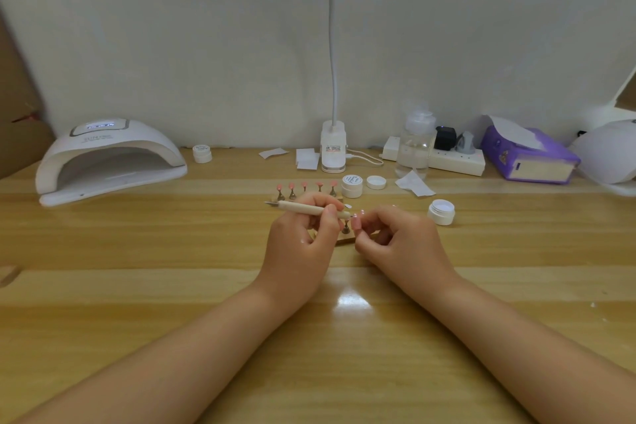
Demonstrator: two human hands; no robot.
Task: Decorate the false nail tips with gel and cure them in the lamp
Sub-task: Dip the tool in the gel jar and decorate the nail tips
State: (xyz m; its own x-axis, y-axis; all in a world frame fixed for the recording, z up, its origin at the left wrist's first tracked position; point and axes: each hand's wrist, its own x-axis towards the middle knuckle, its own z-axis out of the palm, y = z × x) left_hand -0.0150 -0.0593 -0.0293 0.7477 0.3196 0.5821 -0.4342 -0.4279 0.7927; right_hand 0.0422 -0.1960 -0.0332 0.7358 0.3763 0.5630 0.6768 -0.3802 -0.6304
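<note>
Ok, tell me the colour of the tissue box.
Purple tissue box, head view.

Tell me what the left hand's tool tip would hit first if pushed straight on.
Probably the pink nail tip pinched by the right hand; the left hand aims the tool rightward at it, though depth is uncertain.

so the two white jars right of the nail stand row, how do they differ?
The jar beside the stand row has its lid on, with script lettering on top; the nearer jar is open, its inside showing. The lidded one sits farther back, next to a loose lid; the open one stands alone, right of the right hand. Both are small, white and round.
</note>
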